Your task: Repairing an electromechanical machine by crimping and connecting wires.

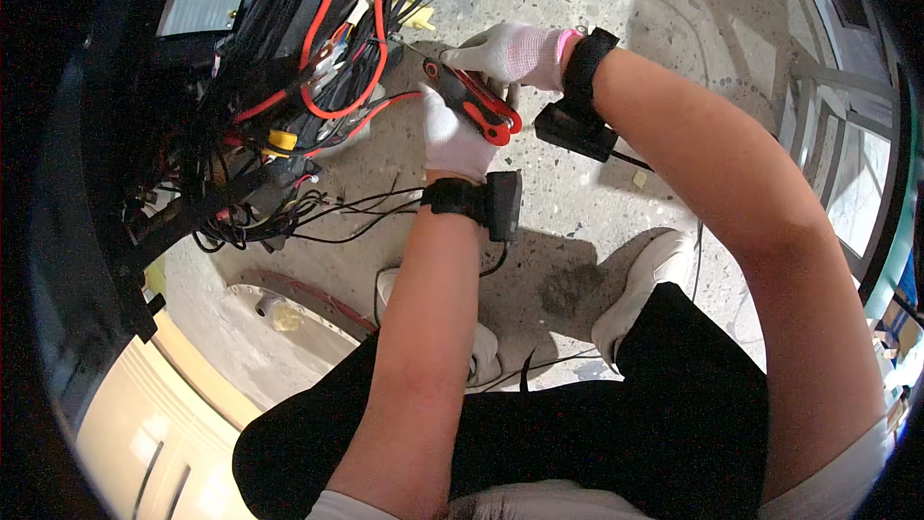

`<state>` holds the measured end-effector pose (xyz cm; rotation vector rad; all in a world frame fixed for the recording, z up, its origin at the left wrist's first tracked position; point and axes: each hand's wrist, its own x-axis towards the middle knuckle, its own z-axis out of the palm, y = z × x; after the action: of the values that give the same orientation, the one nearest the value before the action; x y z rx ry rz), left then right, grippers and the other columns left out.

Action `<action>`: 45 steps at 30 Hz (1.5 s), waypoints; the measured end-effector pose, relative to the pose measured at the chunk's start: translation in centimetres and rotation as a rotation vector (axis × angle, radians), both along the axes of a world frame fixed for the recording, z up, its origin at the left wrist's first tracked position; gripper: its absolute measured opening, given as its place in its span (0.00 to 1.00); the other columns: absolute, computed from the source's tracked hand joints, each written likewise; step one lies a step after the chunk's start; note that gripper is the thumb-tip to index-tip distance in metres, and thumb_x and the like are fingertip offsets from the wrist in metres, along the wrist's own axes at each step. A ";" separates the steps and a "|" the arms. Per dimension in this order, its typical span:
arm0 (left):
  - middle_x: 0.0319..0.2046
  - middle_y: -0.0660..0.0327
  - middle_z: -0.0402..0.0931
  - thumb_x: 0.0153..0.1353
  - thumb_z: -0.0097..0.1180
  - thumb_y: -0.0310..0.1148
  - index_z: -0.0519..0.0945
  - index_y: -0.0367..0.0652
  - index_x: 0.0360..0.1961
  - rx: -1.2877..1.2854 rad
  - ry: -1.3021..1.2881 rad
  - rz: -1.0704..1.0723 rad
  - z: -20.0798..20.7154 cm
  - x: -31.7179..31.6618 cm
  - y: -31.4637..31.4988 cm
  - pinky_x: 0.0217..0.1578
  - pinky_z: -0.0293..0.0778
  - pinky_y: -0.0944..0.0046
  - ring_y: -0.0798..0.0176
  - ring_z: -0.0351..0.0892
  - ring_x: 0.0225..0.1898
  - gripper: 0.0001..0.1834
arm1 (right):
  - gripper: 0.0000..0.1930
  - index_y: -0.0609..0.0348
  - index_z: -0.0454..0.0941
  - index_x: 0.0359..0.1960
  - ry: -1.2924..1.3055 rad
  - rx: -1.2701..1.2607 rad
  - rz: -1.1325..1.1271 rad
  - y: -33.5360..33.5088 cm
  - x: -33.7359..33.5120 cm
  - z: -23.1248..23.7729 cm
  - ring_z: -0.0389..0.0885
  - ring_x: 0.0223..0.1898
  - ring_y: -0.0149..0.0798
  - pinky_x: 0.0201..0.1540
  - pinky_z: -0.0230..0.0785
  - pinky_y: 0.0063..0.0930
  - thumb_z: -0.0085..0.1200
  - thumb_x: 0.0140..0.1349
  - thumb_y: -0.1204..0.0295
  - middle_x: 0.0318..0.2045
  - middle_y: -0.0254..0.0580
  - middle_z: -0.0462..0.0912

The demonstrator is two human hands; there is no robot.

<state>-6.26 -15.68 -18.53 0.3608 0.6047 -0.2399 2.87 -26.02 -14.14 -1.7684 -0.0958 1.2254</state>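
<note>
Pliers (474,99): red-and-black, held between my hands above the floor (616,0); long axis runs upper left to lower right.
Right hand (510,51): closed over the nose end.
Left hand (452,140): clasps the handles from below; nearer me.
Wires (318,87): just left of the nose.

Gloved hands (481,96) grip red-handled pliers (472,101) beside wires (289,58).

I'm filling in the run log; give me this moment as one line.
left hand: gloved, under pliers | right hand: gripping red-handled pliers | wire bundle: just left of the hands
</note>
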 end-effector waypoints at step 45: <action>0.32 0.64 0.75 0.61 0.46 0.55 0.73 0.44 0.42 0.437 0.089 -0.059 1.5 -0.7 0.3 0.36 0.74 0.64 0.65 0.75 0.32 0.24 | 0.25 0.59 0.76 0.46 -0.145 0.048 -0.236 3.3 1.0 -0.4 0.76 0.34 0.35 0.39 0.68 0.29 0.48 0.59 0.50 0.37 0.42 0.81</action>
<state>-7.00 -15.40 -16.99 0.7933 0.7352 -0.1796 3.85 -22.70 -14.52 -1.7692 -0.0001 0.9188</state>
